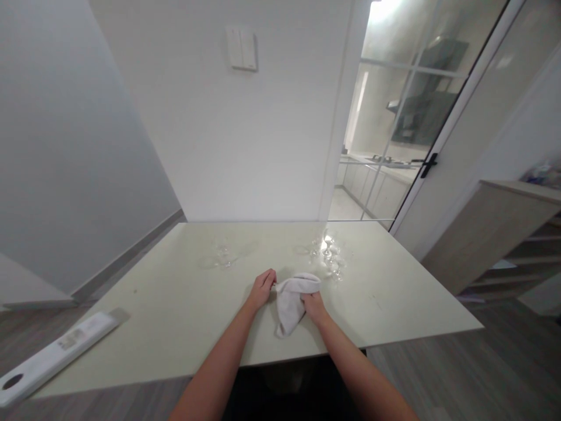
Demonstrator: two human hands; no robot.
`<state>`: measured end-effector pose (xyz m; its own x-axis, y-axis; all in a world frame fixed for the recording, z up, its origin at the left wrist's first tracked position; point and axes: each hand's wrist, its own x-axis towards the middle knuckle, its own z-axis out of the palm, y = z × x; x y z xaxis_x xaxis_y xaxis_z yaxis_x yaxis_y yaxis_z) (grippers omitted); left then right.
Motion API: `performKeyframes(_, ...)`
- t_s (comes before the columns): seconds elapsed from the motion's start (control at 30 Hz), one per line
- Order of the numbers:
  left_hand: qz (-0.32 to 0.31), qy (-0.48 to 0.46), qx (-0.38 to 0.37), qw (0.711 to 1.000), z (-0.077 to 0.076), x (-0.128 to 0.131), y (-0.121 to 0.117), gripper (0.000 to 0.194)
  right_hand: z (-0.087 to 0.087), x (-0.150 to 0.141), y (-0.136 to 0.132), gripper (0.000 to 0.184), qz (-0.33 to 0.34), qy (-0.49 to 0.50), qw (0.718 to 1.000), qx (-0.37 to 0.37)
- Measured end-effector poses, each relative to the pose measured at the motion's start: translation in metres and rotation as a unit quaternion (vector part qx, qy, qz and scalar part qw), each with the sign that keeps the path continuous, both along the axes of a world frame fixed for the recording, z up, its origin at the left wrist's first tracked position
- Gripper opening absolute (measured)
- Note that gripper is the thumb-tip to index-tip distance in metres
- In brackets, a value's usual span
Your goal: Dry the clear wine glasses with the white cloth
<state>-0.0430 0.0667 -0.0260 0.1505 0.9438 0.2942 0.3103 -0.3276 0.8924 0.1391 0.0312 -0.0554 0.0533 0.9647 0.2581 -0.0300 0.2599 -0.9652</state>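
Note:
A pale grey-white cloth [290, 307] is bunched up above the near middle of the table, with one corner hanging down. My right hand [314, 306] grips it from the right, the fingers partly tucked into its folds. At the cloth's left edge, my left hand [262, 289] is closed in a pinch. Something thin and small shows between its fingertips and the cloth, but I cannot make out what it is. Beyond the cloth, to the right, stands a cluster of clear stemmed glasses [326, 254]. Farther left is another clear glass piece [225, 257], faint against the tabletop.
The pale table [166, 316] meets a white wall with a switch plate [242, 49]. A long white object with a dark oval hole [56, 355] lies across the left corner. At right are a glazed door with a black handle [429, 166] and a wooden shelf unit [486, 234].

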Motion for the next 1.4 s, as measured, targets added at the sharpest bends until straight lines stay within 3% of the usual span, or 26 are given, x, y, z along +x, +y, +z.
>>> performKeyframes(0.2, 0.024, -0.055, -0.06, 0.996, -0.003, 0.001, 0.004, 0.047, 0.011, -0.003, -0.002, 0.041, 0.051, -0.022, 0.997, 0.053)
performKeyframes(0.43, 0.046, -0.112, -0.12, 0.985, 0.001, -0.001, 0.007, 0.046, -0.004, 0.0, 0.004, 0.034, -0.05, 0.068, 0.994, -0.074)
performKeyframes(0.63, 0.035, -0.105, -0.129, 0.985, 0.0, -0.001, 0.007, 0.049, 0.008, -0.003, -0.004, 0.029, 0.065, -0.008, 0.998, 0.016)
performKeyframes(0.83, 0.006, -0.094, -0.126, 0.988, -0.005, -0.001, 0.008, 0.05, 0.012, -0.001, -0.007, 0.028, 0.076, -0.04, 0.995, 0.042)
performKeyframes(1.0, 0.012, -0.088, -0.127, 0.988, 0.0, -0.001, 0.004, 0.05, 0.017, -0.003, -0.006, 0.018, 0.093, -0.059, 0.992, 0.057)
performKeyframes(1.4, 0.015, -0.065, -0.103, 0.992, -0.002, -0.002, 0.005, 0.05, 0.01, -0.005, -0.003, 0.02, 0.08, -0.124, 0.984, 0.098)
